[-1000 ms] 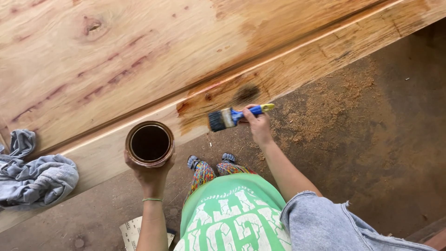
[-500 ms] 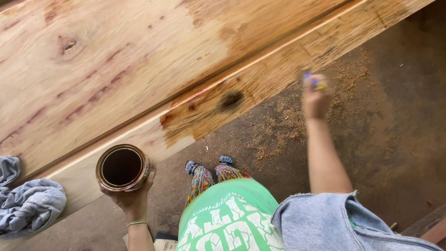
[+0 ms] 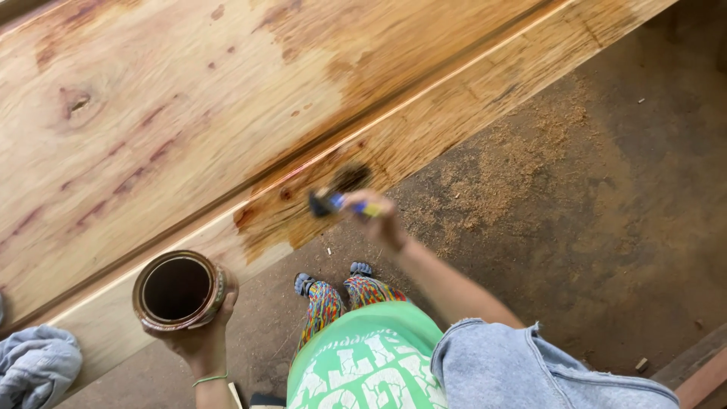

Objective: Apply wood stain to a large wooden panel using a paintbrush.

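Both hands grip: the left hand clamped round a round, stain-smeared open tin, the right hand closed on a blue-handled, dark-bristled paintbrush against the long wooden board.

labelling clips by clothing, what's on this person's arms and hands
Both hands are bare, no gloves. The left hand has a thin light green band around the wrist. The right hand has a bare forearm, with a rolled grey-blue denim sleeve higher up.

Right hand grips brush; left hand holds can.
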